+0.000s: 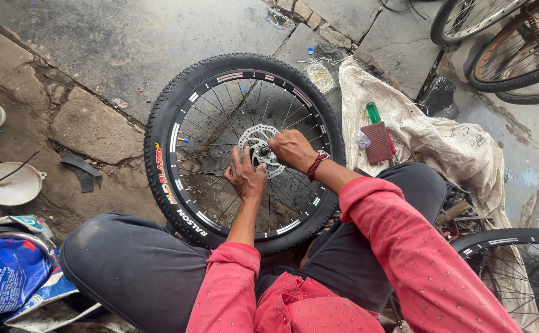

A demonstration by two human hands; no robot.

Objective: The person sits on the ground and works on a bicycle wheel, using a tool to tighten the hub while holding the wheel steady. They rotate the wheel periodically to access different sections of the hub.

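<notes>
Cracked stone paving (115,43) underlies the wheel (244,151); both hands (269,163) grip its hub (262,151).

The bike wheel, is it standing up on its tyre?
No, the bike wheel lies flat on the stone ground, with both hands at its hub.

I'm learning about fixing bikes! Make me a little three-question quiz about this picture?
1. True or false: the black knobbly bicycle wheel lies flat on the stone ground.
2. Which hand rests on the round silver metal brake disc at the hub? A) left hand B) right hand C) both
3. Fill in: the green-handled screwdriver lies on a dirty white ____.

Key: 1 true. 2 C. 3 sack.
</notes>
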